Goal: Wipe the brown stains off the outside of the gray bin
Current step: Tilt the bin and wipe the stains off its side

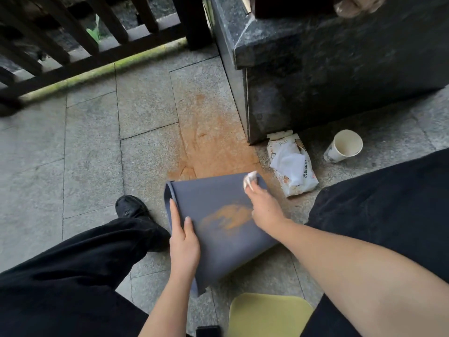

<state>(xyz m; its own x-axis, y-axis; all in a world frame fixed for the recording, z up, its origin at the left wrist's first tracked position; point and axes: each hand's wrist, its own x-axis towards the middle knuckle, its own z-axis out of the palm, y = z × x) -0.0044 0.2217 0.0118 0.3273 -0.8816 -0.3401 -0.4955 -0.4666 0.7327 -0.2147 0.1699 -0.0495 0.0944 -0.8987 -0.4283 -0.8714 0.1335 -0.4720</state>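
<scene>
Nearest to us, at the bottom edge, we see the rounded corner of a smooth yellow-green seat [269, 314], with black trouser legs [73, 276] spread to either side of it. Just beyond, the gray bin [218, 251] lies tipped on its side on the stone floor, its flat matte wall facing up and its rimmed mouth pointing away to the left. Our left hand [184, 242] grips the bin's left edge, thumb lying on the upper face and fingers curled over the side toward the rim. In the middle of that face sits a smeared, powdery brown stain [228, 217], streaked and uneven. Our right hand [263, 207] reaches across the bin just right of the stain, its fingers pinching a crumpled white wipe [250, 178] against the far corner of the gray wall.

A black shoe [131, 207] rests on the floor left of the bin. To the right, near the bin, lies a soft, wrinkled pack of wipes [291, 164] with a white sheet pulled partly out, and beside it a paper cup [345, 147] tipped over, its open mouth toward us.

The floor [92, 147] is rough, speckled gray paving slabs with thin joints; an orange-brown rusty patch [211, 137] spreads over them beyond the bin. Farther back stands a dark polished stone block [340, 69] with sharp edges, and to the left a dark wooden railing [73, 32] of slanted slats.
</scene>
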